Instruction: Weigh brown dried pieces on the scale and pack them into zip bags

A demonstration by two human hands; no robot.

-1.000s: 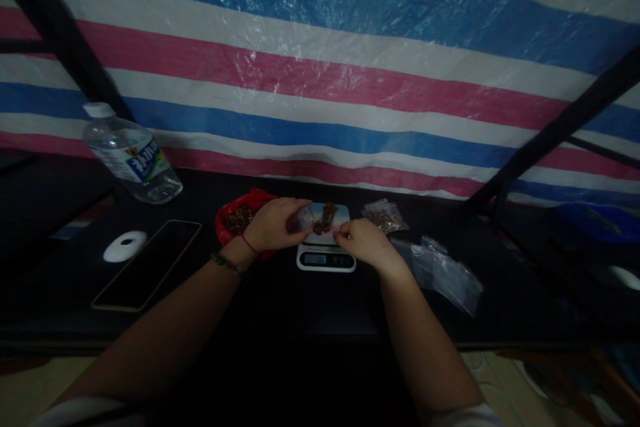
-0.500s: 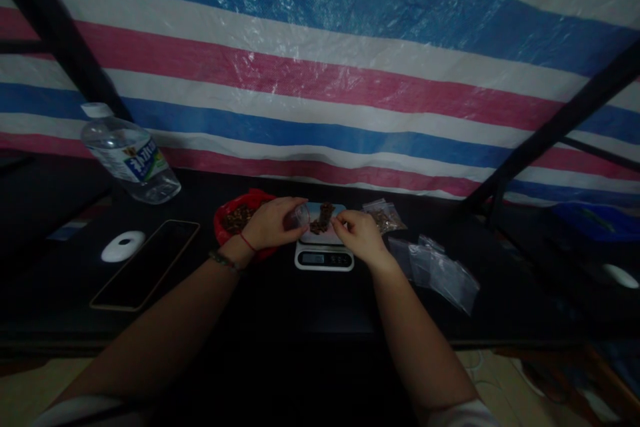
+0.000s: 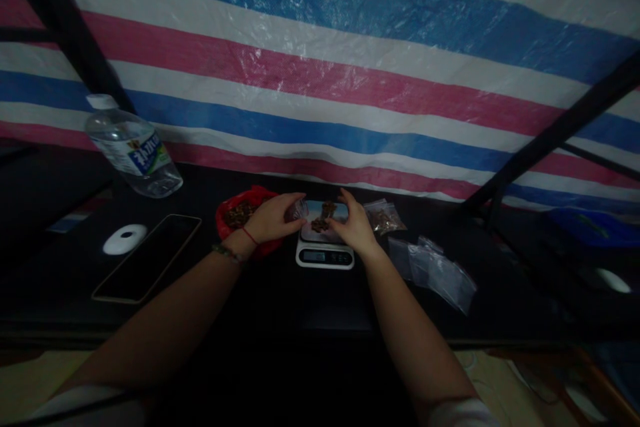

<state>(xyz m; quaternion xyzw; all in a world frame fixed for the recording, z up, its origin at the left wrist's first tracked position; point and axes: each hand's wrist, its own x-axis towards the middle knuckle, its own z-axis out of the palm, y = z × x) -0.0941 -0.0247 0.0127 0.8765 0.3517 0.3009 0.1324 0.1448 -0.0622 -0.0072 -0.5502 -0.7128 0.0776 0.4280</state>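
A white kitchen scale (image 3: 325,257) with a small lit display stands in front of me, with small dried brown pieces (image 3: 321,221) in a loose heap on its plate. My left hand (image 3: 274,217) is closed around a small clear plastic cup (image 3: 297,211) at the plate's left edge. At the right edge my right hand (image 3: 357,221) has its thumb and fingers apart, the thumb close by the brown pieces; nothing shows in its grasp. Beneath and behind my left hand lies a red plastic bag (image 3: 220,221), opened, with many more brown pieces inside.
A filled clear zip bag (image 3: 385,219) lies right of the scale, several flat zip bags (image 3: 440,273) nearer me. On the left are a phone (image 3: 147,259), a white oval case (image 3: 125,239) and a large plastic bottle (image 3: 135,147). Striped sheeting (image 3: 320,93) hangs behind the table.
My right hand has gone from a pinch beside the brown pieces to spread fingers at the plate's edge. The left hand keeps the cup in nearly the same place. The view has shifted slightly.
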